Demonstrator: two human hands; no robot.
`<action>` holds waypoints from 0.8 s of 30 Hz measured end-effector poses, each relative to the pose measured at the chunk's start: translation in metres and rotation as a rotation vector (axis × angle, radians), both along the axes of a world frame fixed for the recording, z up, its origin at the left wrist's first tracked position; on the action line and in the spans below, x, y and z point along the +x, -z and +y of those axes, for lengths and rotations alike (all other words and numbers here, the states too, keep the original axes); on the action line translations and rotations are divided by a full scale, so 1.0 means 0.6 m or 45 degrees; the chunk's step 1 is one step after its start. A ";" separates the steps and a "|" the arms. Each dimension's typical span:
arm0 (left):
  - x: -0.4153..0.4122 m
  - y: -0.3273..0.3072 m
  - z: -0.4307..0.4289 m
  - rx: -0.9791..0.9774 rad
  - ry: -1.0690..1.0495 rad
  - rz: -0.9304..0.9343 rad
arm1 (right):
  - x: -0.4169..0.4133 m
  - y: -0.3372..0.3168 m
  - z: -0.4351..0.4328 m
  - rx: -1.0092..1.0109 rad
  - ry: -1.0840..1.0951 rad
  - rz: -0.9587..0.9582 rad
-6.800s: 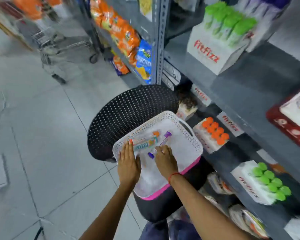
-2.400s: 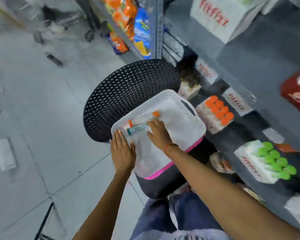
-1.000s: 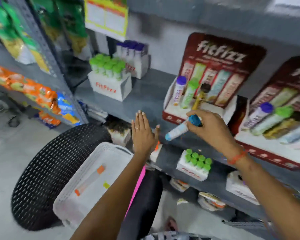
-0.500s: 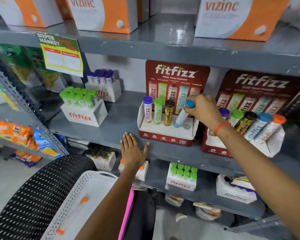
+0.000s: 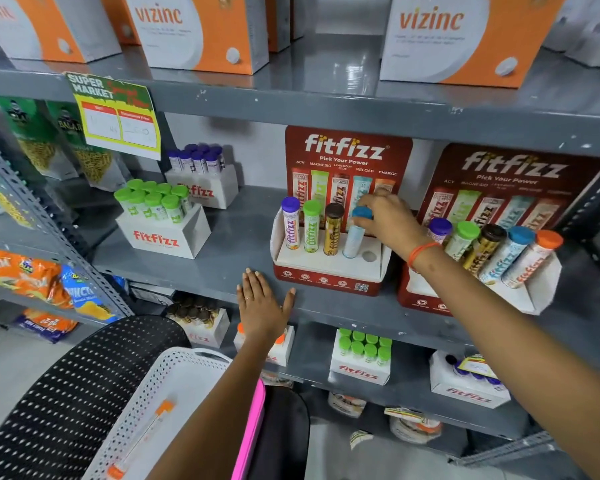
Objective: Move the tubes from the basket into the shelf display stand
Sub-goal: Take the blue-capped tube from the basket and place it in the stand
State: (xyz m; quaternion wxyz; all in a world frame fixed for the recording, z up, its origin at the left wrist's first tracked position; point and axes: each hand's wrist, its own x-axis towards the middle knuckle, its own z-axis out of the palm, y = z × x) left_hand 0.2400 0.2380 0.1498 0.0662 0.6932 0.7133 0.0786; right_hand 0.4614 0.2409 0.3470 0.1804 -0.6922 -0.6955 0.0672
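Observation:
A red and white display stand (image 5: 329, 271) sits on the middle shelf. It holds a purple-capped tube (image 5: 290, 223), a green-capped tube (image 5: 311, 226) and a brown-capped tube (image 5: 333, 229). My right hand (image 5: 385, 216) grips the cap of a blue-capped tube (image 5: 355, 233) that stands in the fourth hole. The fifth hole (image 5: 369, 256) is empty. My left hand (image 5: 262, 306) rests flat and open on the shelf edge below the stand. An orange-capped tube (image 5: 142, 438) lies in the white basket (image 5: 174, 368) at the bottom left.
A second full display stand (image 5: 520, 292) stands to the right. White boxes of green-capped tubes (image 5: 160, 223) and purple-capped tubes (image 5: 201, 174) sit to the left. Orange boxes (image 5: 201, 29) fill the top shelf. A black perforated chair (image 5: 66, 393) holds the basket.
My right hand has carried the blue-capped tube from the basket up to the stand and lowered it upright into the fourth hole. My left hand has settled on the shelf edge.

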 end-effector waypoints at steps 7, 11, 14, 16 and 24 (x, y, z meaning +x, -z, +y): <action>0.001 -0.003 -0.002 -0.015 -0.001 -0.015 | 0.001 -0.006 0.001 -0.050 -0.078 0.045; 0.001 -0.003 -0.002 -0.025 -0.001 -0.015 | 0.000 0.003 0.002 0.029 0.003 0.001; 0.000 -0.003 -0.002 -0.032 0.000 -0.013 | 0.006 0.005 0.007 -0.030 -0.093 0.009; 0.000 -0.003 -0.002 -0.033 0.001 -0.010 | 0.009 0.003 0.009 -0.079 -0.160 0.012; 0.001 -0.005 -0.002 -0.035 0.000 -0.010 | -0.005 0.010 0.009 0.043 0.005 0.057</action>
